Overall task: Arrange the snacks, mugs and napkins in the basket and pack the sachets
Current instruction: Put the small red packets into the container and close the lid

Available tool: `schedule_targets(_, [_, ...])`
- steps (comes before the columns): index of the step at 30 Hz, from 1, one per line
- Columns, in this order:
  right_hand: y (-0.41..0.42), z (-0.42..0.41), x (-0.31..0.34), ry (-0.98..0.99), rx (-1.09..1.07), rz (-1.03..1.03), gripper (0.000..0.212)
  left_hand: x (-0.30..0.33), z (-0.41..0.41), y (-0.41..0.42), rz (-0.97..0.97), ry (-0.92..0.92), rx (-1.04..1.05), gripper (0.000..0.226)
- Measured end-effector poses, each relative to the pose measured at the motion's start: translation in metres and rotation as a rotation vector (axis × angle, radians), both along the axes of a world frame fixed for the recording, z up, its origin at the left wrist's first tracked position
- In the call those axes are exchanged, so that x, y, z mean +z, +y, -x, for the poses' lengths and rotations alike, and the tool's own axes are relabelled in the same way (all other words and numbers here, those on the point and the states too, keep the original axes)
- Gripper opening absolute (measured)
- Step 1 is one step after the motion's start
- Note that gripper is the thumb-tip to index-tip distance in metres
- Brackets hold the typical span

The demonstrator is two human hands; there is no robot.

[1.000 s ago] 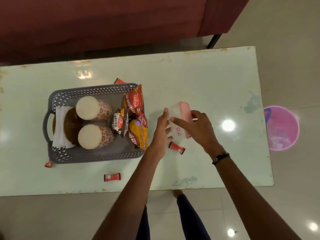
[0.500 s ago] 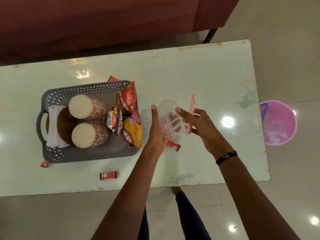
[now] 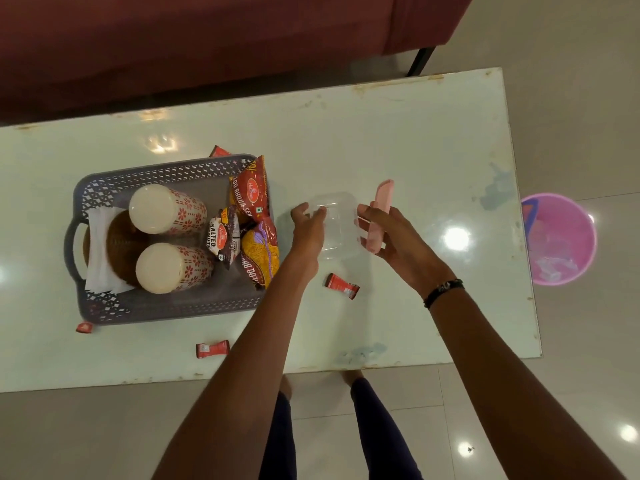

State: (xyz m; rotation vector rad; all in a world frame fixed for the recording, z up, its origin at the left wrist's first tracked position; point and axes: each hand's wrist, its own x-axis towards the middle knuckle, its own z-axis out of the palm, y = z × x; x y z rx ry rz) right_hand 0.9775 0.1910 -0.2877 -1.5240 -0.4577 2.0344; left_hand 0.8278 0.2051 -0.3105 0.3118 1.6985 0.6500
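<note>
**Four sachets still loose as we open the box**

Four red sachets lie outside the box: one at six o'clock of our hands, one near the table's front edge, one at the basket's seven o'clock corner, one peeking behind its far rim. We judge the basket done: two mugs, napkins and snack packs sit inside. Packing has not begun.

Our left hand curls its fingers round the clear box, at three o'clock of the basket. Our right hand holds the pink lid on edge, fingers loosely wrapped.

Readable print: "Haldiram's", "Aloo Bhujia Sev" in part, and "SALTED" on the dark pack.
</note>
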Motion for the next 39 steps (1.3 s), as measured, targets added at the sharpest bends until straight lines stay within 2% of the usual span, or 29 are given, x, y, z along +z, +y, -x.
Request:
schedule_targets(4, [-0.006, -0.018, -0.012, 0.064, -0.237, 0.042, 0.040, -0.002, -0.004, 0.008, 0.006, -0.055, -0.092, 0.042])
schedule_targets(6, [-0.011, -0.031, -0.016, 0.011, -0.320, 0.052, 0.029, -0.002, -0.008, 0.010, -0.028, -0.084, -0.123, 0.041])
schedule_targets(8, [-0.014, -0.042, -0.019, -0.082, -0.311, 0.032, 0.022, -0.004, -0.010, 0.010, -0.068, -0.072, -0.146, 0.044])
schedule_targets(14, [0.002, -0.058, -0.026, -0.432, -0.198, -0.078, 0.036, -0.007, -0.007, 0.000, -0.125, 0.032, -0.160, 0.056])
schedule_targets(19, [0.009, -0.060, -0.041, -0.588, -0.158, -0.126, 0.039, -0.012, -0.003, -0.024, -0.168, 0.080, -0.134, 0.051])
schedule_targets(22, [-0.003, -0.060, -0.047, -0.650, -0.246, -0.138, 0.048, -0.016, 0.001, -0.045, -0.207, 0.123, -0.177, 0.046])
schedule_targets(26, [-0.032, -0.048, -0.045, -0.875, -0.346, -0.223, 0.046, -0.003, 0.012, -0.081, -0.453, 0.231, -0.287, 0.032])
schedule_targets(28, [-0.055, -0.031, -0.041, -0.915, -0.268, -0.308, 0.037, 0.005, 0.023, -0.103, -0.567, 0.300, -0.389, 0.025])
schedule_targets(31, [-0.092, 0.010, -0.038, -0.832, 0.091, -0.474, 0.027, 0.011, 0.044, -0.139, -0.589, 0.397, -0.533, 0.020])
schedule_targets(33, [-0.109, 0.035, -0.040, -0.810, 0.258, -0.545, 0.027, 0.012, 0.059, -0.162, -0.577, 0.454, -0.606, 0.020])
schedule_targets(36, [-0.115, 0.058, -0.046, -0.885, 0.370, -0.568, 0.035, 0.010, 0.083, -0.191, -0.539, 0.496, -0.619, 0.019])
schedule_targets(39, [-0.112, 0.064, -0.051, -0.971, 0.417, -0.553, 0.025, 0.007, 0.107, -0.212, -0.489, 0.543, -0.600, 0.019])
